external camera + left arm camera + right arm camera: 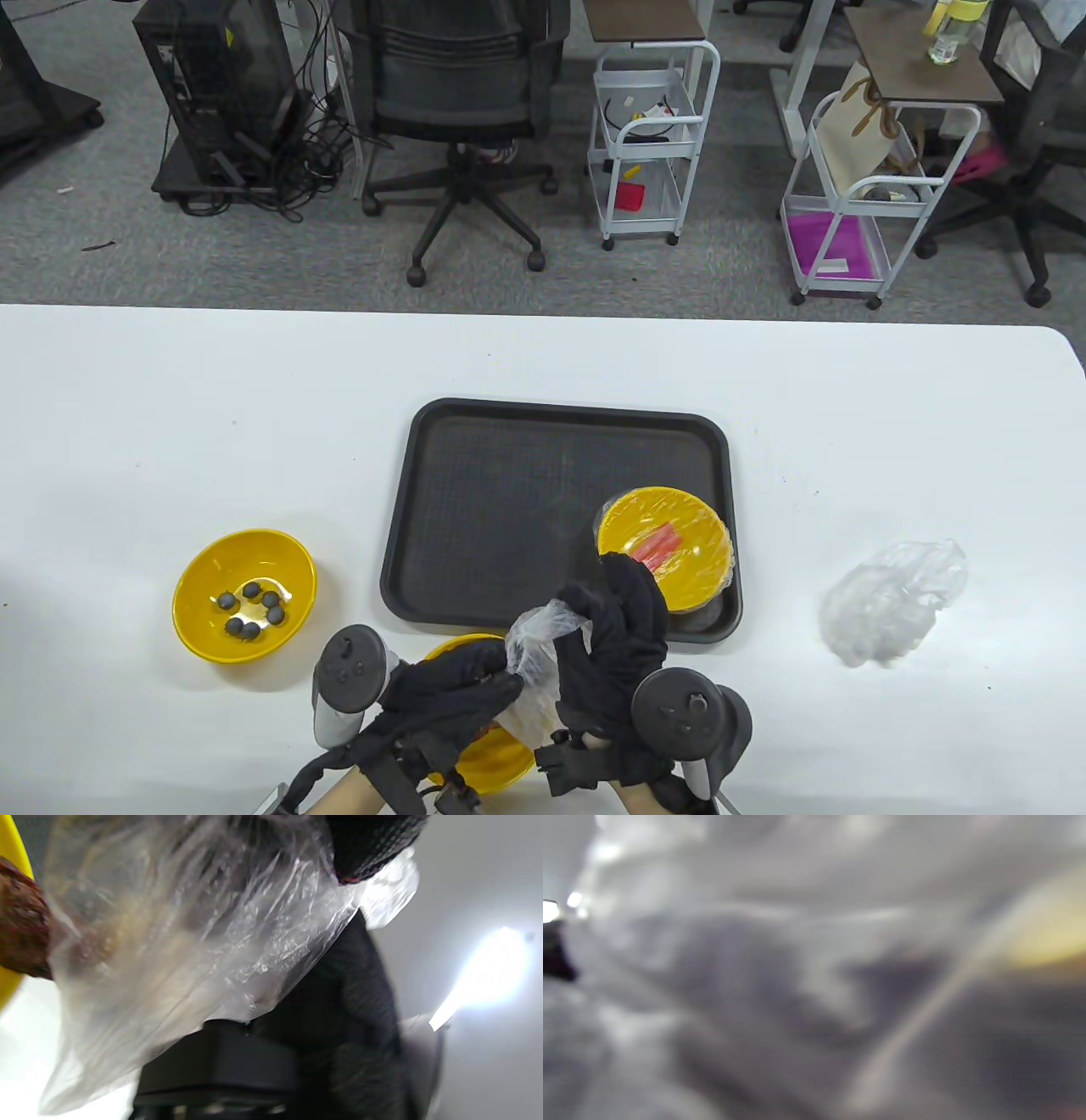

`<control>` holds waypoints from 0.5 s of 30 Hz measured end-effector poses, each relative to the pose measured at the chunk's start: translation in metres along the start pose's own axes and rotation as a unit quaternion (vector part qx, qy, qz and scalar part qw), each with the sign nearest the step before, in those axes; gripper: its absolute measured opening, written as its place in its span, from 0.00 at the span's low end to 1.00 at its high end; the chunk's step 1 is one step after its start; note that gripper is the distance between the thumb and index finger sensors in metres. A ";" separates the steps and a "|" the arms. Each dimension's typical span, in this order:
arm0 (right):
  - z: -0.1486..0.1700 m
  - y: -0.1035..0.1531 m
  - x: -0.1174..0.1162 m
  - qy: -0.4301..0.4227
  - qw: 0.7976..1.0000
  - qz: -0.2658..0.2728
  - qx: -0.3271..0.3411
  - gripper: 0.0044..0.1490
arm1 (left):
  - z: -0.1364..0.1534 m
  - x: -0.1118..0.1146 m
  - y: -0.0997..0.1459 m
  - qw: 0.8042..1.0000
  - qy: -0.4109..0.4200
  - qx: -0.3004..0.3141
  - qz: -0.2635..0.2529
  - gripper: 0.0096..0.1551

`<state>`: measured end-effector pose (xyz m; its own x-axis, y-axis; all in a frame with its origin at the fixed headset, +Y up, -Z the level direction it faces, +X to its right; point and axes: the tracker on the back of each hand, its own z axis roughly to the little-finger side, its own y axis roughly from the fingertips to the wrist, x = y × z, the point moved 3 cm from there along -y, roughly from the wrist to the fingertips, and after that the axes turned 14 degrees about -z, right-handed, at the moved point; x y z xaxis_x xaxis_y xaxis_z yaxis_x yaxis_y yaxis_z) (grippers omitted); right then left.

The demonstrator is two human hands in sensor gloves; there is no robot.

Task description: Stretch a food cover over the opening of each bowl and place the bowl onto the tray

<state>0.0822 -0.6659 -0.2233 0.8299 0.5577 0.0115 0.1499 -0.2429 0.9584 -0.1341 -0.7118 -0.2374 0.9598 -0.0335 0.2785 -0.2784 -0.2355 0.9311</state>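
Both hands hold a crumpled clear plastic food cover above a yellow bowl at the table's front edge. My left hand pinches its left side and my right hand grips its right side. The bowl is mostly hidden under the hands. In the left wrist view the food cover fills the frame, with the yellow bowl's rim and something brown at the left. The right wrist view is a blur of plastic. A covered yellow bowl with red pieces sits in the black tray's front right corner.
An uncovered yellow bowl with several dark balls stands left of the tray. A heap of clear food covers lies to the right. An office chair and wire carts stand on the floor beyond the table's far edge.
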 end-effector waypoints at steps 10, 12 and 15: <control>0.015 0.005 0.019 -0.127 0.992 -0.001 0.001 0.25 | 0.009 -0.028 -0.002 0.992 0.125 -0.026 -0.005 0.22; 0.015 0.006 0.022 -0.123 0.992 0.002 0.003 0.24 | 0.009 -0.029 -0.002 0.992 0.120 -0.032 -0.007 0.22; 0.017 0.006 0.025 -0.131 0.991 0.003 0.000 0.24 | 0.008 -0.032 -0.001 0.995 0.090 -0.024 -0.029 0.22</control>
<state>0.1132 -0.6669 -0.2223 0.9421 0.3305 -0.0568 0.1442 -0.2463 0.9584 -0.1637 -0.7183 -0.2495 0.9537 0.1544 0.2582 -0.2288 -0.1848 0.9558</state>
